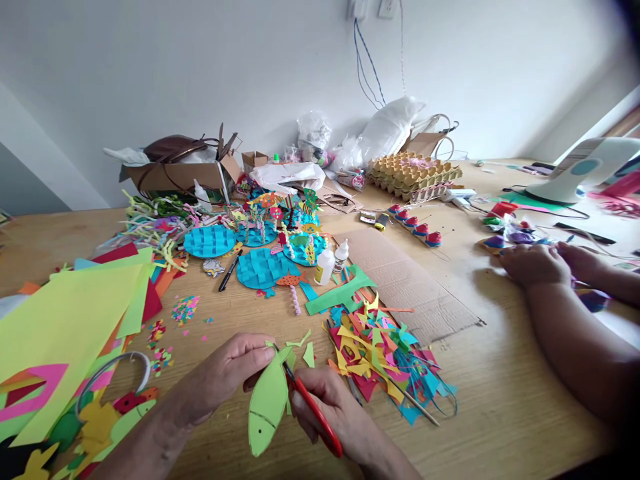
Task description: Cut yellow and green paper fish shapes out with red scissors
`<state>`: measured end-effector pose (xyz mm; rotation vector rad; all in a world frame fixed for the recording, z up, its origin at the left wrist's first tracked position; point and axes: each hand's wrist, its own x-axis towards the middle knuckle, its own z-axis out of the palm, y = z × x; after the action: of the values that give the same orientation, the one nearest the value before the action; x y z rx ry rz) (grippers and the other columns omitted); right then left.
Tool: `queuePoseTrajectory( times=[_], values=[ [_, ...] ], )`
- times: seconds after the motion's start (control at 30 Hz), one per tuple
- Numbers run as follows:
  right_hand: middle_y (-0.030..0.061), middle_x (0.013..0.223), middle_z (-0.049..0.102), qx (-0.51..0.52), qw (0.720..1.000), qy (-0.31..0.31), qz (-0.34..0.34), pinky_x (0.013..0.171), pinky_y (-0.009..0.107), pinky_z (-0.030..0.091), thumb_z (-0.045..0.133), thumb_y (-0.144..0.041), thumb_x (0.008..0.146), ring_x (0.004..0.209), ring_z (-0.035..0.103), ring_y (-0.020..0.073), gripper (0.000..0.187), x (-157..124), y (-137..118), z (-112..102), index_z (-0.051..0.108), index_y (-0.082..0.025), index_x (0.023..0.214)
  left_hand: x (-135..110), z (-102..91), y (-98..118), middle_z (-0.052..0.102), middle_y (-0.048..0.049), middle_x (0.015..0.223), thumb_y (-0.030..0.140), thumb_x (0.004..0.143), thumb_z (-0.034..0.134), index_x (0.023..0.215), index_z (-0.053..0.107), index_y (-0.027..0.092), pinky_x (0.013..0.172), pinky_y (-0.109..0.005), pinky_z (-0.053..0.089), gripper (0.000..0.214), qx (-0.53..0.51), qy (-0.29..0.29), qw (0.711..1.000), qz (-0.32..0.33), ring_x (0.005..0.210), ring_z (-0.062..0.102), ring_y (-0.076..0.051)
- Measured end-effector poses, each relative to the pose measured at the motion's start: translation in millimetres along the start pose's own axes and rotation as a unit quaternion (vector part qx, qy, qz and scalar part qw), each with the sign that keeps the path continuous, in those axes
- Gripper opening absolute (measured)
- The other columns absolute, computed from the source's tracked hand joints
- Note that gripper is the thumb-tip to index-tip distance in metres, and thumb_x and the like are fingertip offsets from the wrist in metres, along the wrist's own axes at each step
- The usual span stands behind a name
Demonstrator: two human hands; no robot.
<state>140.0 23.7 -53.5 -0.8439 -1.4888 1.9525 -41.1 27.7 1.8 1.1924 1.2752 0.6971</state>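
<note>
My left hand [245,363] pinches a lime-green paper fish [267,407] near its tail, thumb on top. The fish hangs head down toward me, with a drawn dark eye and a curved line behind it. In my right hand [327,400] are red-handled scissors [315,413], my fingers closed round the handles. Their blades reach the edge of the fish by its tail and are partly hidden by the paper. Small green offcuts [309,355] lie on the table just beyond my hands.
To the right of my hands sits a heap of coloured paper scraps [385,353], beside a cardboard sheet [407,283]. Blue discs [263,268] and glue bottles [325,267] stand ahead. Coloured paper sheets [75,313] spread at left. Another person's hands [537,263] work at the right.
</note>
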Motion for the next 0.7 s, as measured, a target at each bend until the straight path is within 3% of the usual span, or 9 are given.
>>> queuePoseTrajectory(
  times=[0.13,0.47,0.7],
  values=[
    [-0.0065,0.042,0.040,-0.012,1.000,0.001,0.005,0.037,0.017,0.023,0.053,-0.035,0.082,0.038,0.031,0.0050,0.038,-0.7,-0.9,-0.2,0.039,-0.018,0.052,0.0,0.7,-0.4,0.052,0.0013,0.055,0.047,0.074,0.056,0.065,0.064,0.019,0.053,-0.023,0.037,0.031,-0.003,-0.008,1.000,0.002,0.056,0.044,-0.015],
    [-0.0073,0.043,0.035,-0.024,1.000,-0.004,0.016,0.035,0.017,0.024,0.053,-0.049,0.081,0.037,0.030,0.0050,0.045,-0.9,0.2,-0.4,0.037,-0.019,0.052,-0.5,-4.2,1.4,0.052,0.0018,0.054,0.046,0.074,0.057,0.067,0.065,0.019,0.053,-0.023,0.037,0.029,0.003,-0.021,1.000,-0.009,0.057,0.045,-0.015],
    [-0.0062,0.041,0.040,0.030,0.999,0.025,-0.020,0.037,0.018,0.022,0.053,-0.060,0.076,0.036,0.031,0.0053,0.049,2.9,-1.9,-1.0,0.042,-0.018,0.054,-2.0,-5.6,3.0,0.040,0.0047,0.056,0.044,0.080,0.049,0.058,0.047,0.020,0.054,-0.023,0.032,0.033,0.018,-0.046,0.999,0.011,0.056,0.037,-0.013]
  ],
)
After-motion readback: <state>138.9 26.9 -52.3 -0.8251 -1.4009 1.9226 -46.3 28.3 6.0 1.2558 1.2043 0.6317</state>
